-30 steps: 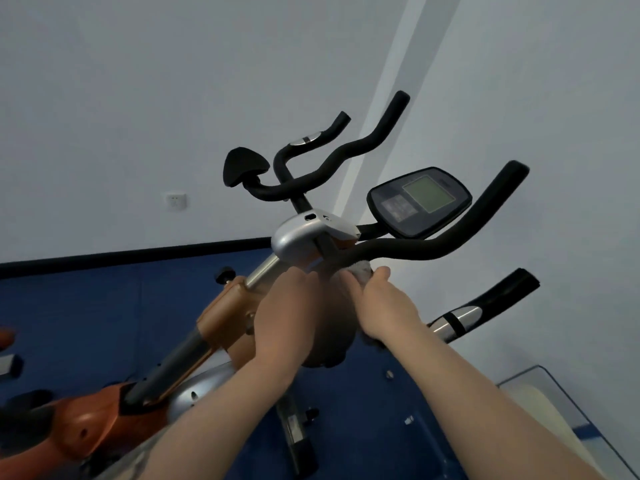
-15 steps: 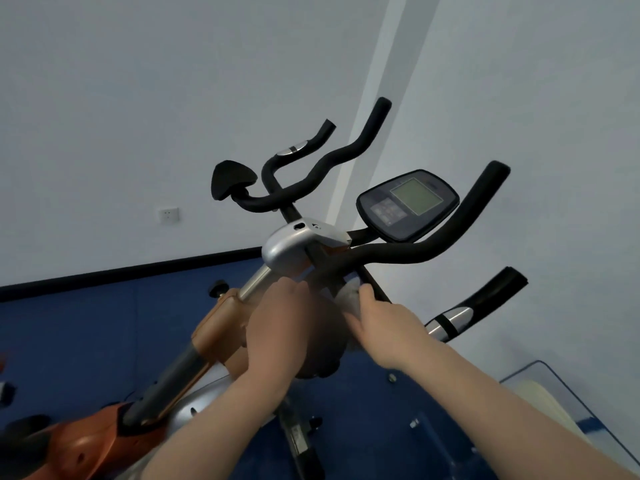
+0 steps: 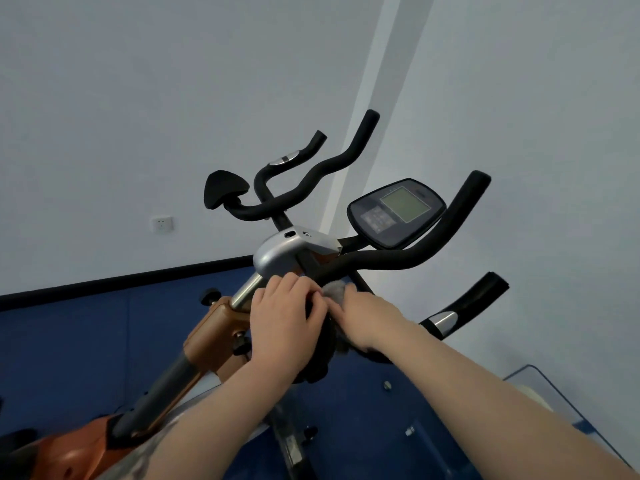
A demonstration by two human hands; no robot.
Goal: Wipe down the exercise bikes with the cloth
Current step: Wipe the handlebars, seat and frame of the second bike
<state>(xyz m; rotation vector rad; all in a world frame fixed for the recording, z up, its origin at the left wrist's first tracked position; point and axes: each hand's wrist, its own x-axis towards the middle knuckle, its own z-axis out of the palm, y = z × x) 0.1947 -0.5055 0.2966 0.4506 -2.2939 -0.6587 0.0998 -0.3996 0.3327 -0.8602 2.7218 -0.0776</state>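
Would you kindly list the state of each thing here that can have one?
Cloth: bunched, pressed against the handlebar stem.
Left hand: fingers curled around the cloth.
Right hand: fingers on the cloth.
Console: screen blank, tilted.
Bike: upright.

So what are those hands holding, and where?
Both the left hand and right hand grip a grey cloth, bunched at the handlebar centre.

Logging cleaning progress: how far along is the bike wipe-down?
Done: nothing shows as finished. In hand: both hands work the grey cloth at the handlebar's centre, below the silver cover; left hand and right hand cover it. Left: console, handlebar ends and orange frame look untouched.
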